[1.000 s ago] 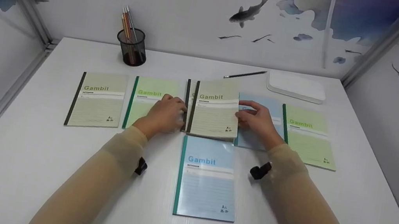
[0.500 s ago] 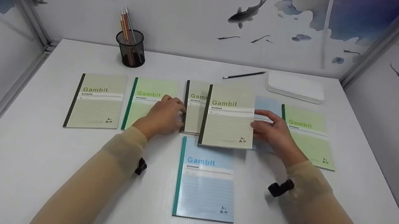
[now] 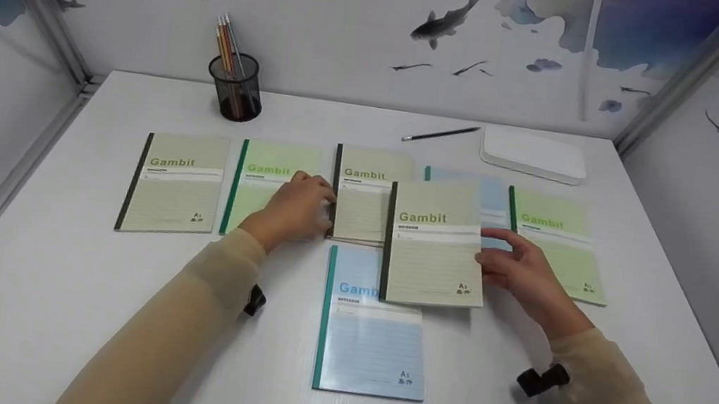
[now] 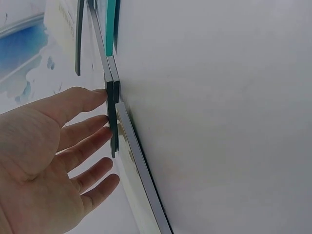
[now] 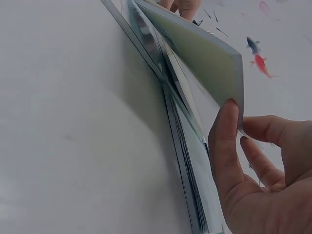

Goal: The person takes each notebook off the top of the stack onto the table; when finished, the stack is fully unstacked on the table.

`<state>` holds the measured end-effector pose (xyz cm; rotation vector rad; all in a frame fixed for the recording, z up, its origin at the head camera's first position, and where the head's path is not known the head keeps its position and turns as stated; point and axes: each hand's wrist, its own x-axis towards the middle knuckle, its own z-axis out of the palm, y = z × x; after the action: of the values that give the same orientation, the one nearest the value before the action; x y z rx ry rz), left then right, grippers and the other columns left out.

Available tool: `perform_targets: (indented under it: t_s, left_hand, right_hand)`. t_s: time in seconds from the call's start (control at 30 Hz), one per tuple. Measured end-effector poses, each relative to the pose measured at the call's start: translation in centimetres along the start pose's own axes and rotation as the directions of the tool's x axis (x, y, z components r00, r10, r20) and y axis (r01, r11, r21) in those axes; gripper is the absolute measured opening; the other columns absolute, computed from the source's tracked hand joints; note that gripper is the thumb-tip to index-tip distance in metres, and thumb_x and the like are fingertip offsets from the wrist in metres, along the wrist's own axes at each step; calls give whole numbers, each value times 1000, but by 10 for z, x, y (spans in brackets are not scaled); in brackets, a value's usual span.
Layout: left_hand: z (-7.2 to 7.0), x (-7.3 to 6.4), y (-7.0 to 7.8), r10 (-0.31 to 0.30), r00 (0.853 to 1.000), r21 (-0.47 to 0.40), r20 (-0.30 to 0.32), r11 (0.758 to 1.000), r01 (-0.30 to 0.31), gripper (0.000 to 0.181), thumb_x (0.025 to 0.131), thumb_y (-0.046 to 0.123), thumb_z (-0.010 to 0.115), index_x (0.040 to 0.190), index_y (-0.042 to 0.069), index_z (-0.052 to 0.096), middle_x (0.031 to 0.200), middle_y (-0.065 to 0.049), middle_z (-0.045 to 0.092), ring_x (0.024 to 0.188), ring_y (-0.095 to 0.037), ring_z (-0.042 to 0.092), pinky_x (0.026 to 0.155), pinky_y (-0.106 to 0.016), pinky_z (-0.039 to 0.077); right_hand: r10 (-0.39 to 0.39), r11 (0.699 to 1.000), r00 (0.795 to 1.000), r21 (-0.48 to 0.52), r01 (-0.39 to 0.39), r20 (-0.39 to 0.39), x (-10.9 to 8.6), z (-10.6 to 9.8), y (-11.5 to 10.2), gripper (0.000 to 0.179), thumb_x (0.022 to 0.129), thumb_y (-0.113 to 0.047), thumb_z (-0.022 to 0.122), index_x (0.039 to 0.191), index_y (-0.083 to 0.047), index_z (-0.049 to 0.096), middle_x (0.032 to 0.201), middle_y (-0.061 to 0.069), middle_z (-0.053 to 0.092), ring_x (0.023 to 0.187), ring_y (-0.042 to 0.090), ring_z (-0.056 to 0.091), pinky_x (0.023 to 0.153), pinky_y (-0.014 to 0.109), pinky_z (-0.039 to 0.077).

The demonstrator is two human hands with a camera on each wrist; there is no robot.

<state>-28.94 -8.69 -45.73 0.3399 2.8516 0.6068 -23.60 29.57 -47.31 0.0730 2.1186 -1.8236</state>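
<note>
My right hand [image 3: 527,273] pinches the right edge of a beige notebook [image 3: 432,263] between thumb and fingers. In the right wrist view this notebook [image 5: 212,63] is tilted up above the other notebooks. It overlaps the top right of a blue notebook [image 3: 372,357] lying in front. My left hand [image 3: 298,207] touches the dark spine of the beige notebooks [image 3: 361,213] in the middle of the row. Two stacked spines [image 4: 111,97] show in the left wrist view, with fairly straight, spread fingers at them. The left fingertips partly cover a light green notebook [image 3: 258,215].
Another beige notebook [image 3: 174,203] lies at the far left of the row. A blue notebook [image 3: 469,184], partly covered, and a green one [image 3: 564,261] lie to the right. Behind stand a mesh pencil cup [image 3: 236,94], a black pencil [image 3: 441,134] and a white case [image 3: 534,157].
My right hand has drawn the beige notebook off the middle stack, rightward and toward me, uncovering the beige notebook beneath. The left hand has stayed at the stack's spine.
</note>
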Motion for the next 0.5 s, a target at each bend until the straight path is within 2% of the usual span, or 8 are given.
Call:
perform_targets:
  t_s: [0.3,0.5]
  left_hand:
    - [0,-1,-1,-16,1000,-5,-2,1000,16,45,94,22,76,136,13,66,149,-3,54,139,-28,42,118,-45,40]
    - [0,-1,-1,-6,1000,-10,3,1000,6,45,94,21,75,137,12,65,149,-4,53,138,-28,43,117,-46,40]
  right_hand:
    - [31,999,999,-39,-30,24,-28,-14,5,67,97,-15,73,153,-5,39,114,1,75,94,15,74,83,29,62]
    - [54,997,997,-60,-51,55,-48,-25,9,64,96,-15,74,150,-7,40,118,2,73,95,16,74,84,31,62]
